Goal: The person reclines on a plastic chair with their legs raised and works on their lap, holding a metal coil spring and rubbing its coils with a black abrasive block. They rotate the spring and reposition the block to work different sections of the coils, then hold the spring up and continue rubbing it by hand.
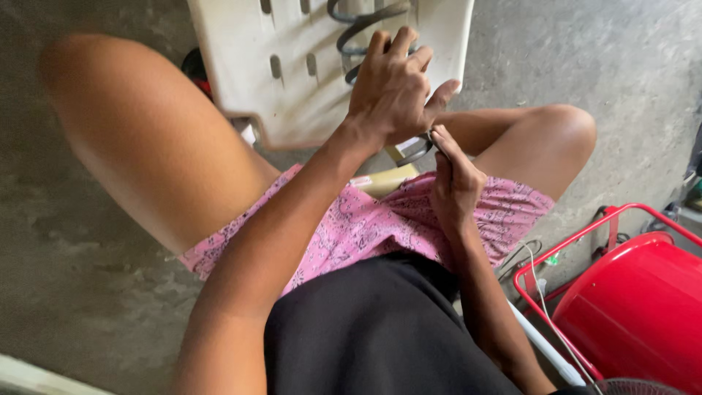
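1. Down at the far left, your bare left thigh point(146, 139) fills the frame over the grey concrete floor point(58, 241), and a pale strip point(29, 377) cuts across the bottom left corner.
2. Next, a cream plastic panel point(292, 66) with short slots in it leans between your knees; no label or sticker on it can be made out from this view.
3. Dark grey cable loops point(358, 29) lie against the upper part of that panel, just above your left hand.
4. Your left hand point(391, 91) rests on the panel's lower right part, knuckles up, fingers curled and close together, the thumb stretched out to the right. Whether it grips anything under the palm cannot be told.
5. A small dark metal piece point(418, 150) shows between the two hands, just under your left palm; a pale yellowish part point(384, 179) sits below it on your pink patterned shorts point(351, 227).
6. Your right hand point(453, 183) stands just beside and below the left, fingers drawn tightly together and pointing up, tips pinched at the dark piece under the left thumb.
7. Further right, your right knee point(563, 124) is bent over the floor.
8. At the far right, a glossy red round housing point(643, 307) sits inside a red tube frame point(585, 238), with thin wires point(534, 256) trailing beside it.
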